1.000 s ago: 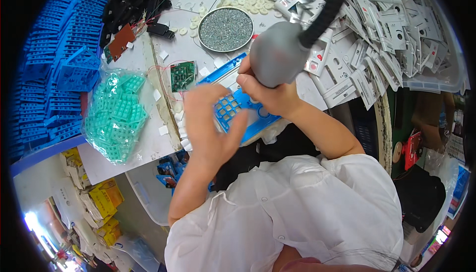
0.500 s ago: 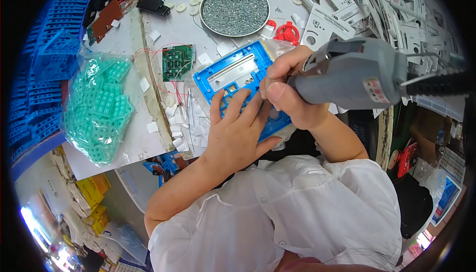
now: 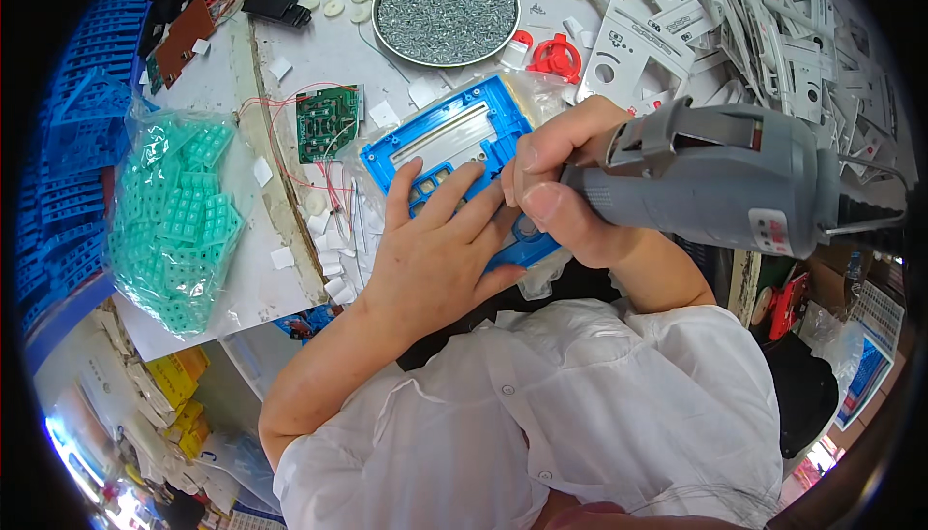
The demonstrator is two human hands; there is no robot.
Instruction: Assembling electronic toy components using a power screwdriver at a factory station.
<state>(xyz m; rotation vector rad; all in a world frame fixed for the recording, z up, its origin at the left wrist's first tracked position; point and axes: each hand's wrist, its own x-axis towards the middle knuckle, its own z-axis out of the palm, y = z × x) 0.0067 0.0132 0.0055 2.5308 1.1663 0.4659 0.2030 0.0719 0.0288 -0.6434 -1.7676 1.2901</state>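
A blue plastic housing [image 3: 466,104] with a long slot and several small square openings lies at an angle on the table, over a clear plastic bag. My left hand [image 3: 425,230] rests spread on its near part, fingers apart and palm down. In my right hand [image 3: 570,172], thumb and fingers close round the front end of a grey electric screwdriver [image 3: 696,177]. Its cord end points right. The tip is hidden behind my fingers, close to the housing's right half, so I cannot tell whether it touches a screw.
A round dish of small screws [image 3: 447,10] stands behind the housing, near red plastic parts [image 3: 555,58]. Left lie a green circuit board [image 3: 327,124] with red wires and a bag of mint-green keypads [image 3: 179,220]. White printed panels [image 3: 638,51] pile up at the right; blue parts [image 3: 72,172] stack far left.
The table and its things have shifted slightly left and the view has turned a little. The screwdriver's rear end sits lower. My left hand stays on the housing.
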